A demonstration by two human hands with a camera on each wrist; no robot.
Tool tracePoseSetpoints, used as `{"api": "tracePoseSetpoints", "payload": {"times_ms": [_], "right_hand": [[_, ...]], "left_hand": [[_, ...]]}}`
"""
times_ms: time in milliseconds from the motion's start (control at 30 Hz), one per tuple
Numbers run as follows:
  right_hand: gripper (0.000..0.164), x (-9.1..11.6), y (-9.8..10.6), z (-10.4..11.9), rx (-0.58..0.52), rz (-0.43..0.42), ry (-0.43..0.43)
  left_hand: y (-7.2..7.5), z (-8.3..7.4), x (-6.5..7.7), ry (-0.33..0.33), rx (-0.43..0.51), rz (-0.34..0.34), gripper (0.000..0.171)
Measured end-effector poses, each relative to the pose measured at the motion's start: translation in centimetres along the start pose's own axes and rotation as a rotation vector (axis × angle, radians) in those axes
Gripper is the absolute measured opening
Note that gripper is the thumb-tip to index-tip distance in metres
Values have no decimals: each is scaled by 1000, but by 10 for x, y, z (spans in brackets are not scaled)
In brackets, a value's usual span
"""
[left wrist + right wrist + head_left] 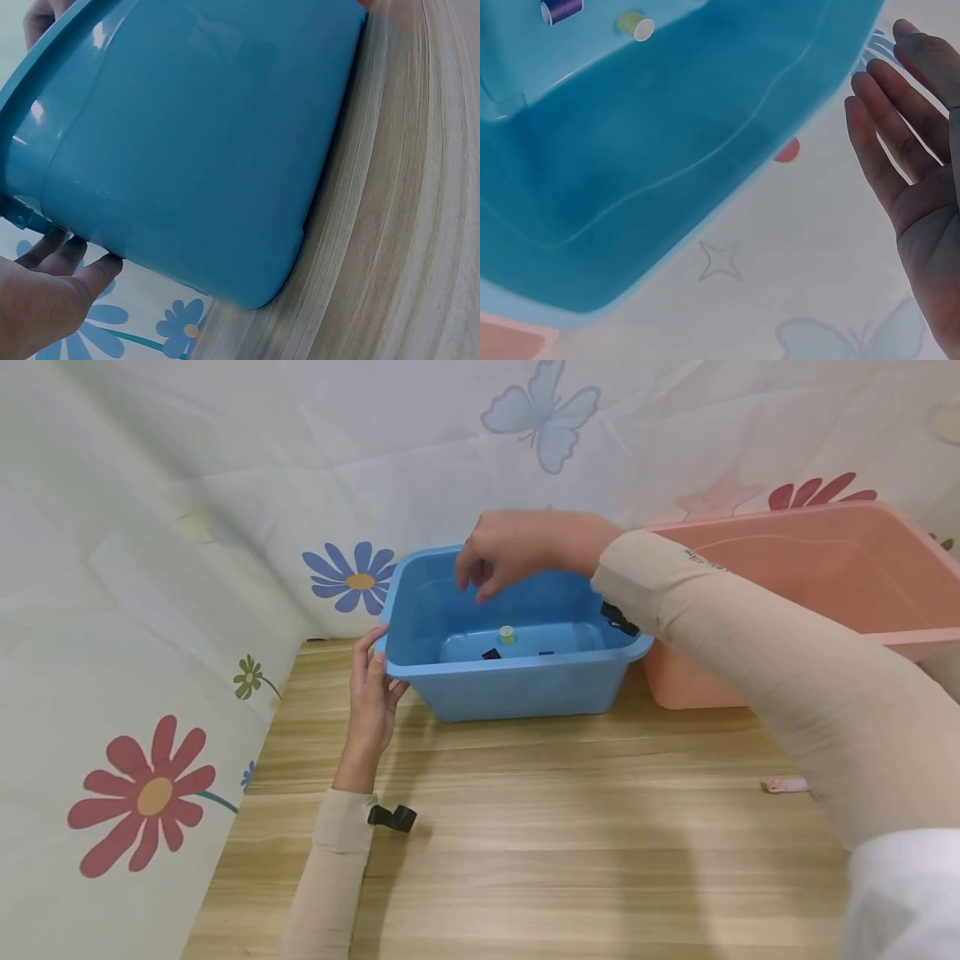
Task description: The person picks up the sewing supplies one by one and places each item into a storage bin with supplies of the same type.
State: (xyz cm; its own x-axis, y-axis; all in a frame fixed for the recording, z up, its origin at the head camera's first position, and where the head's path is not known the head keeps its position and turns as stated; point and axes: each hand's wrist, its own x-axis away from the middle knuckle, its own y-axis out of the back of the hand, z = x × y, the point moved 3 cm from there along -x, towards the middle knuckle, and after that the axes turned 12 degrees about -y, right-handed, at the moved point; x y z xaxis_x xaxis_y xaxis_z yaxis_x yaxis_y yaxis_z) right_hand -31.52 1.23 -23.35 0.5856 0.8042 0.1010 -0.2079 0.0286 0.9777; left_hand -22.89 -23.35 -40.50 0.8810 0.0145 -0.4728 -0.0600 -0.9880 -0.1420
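A blue plastic tub (pixel 525 689) stands on the wooden table against the patterned backdrop. At its left end my left hand (pixel 371 697) grips the rim, and in the left wrist view its fingers (pixel 94 277) touch the outer wall just under the lip. My right hand (pixel 510 552) hangs above the tub's back edge, fingers loosely bent and holding nothing. On the tub floor lie a yellow-green spool (pixel 635 26) with a white end and a purple spool (pixel 561 9). The head view also has a small dark piece (pixel 491 654) there.
A pink tub (pixel 697 681) stands right beside the blue one, partly hidden behind my right sleeve. On the table at the right lies a small pale pink strip (pixel 785 785), partly covered by that arm. The backdrop (pixel 420 460) rises directly behind both tubs.
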Motion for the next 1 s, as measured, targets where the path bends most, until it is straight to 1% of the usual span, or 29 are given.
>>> {"api": "tracePoseSetpoints", "payload": {"times_ms": [267, 433, 533, 800, 1000], "right_hand": [[30, 29, 5, 1, -15, -45, 41], [25, 50, 2, 0, -28, -92, 58], [25, 63, 0, -1, -34, -134, 76], [22, 106, -7, 4, -86, -278, 61], [21, 131, -19, 5, -93, -326, 41]], "left_hand": [[0, 0, -1, -8, -4, 7, 49], [1, 1, -2, -2, -14, -2, 49], [1, 1, -2, 1, -18, -6, 49], [1, 2, -2, 1, -11, -2, 48], [1, 1, -3, -3, -9, 3, 47]]}}
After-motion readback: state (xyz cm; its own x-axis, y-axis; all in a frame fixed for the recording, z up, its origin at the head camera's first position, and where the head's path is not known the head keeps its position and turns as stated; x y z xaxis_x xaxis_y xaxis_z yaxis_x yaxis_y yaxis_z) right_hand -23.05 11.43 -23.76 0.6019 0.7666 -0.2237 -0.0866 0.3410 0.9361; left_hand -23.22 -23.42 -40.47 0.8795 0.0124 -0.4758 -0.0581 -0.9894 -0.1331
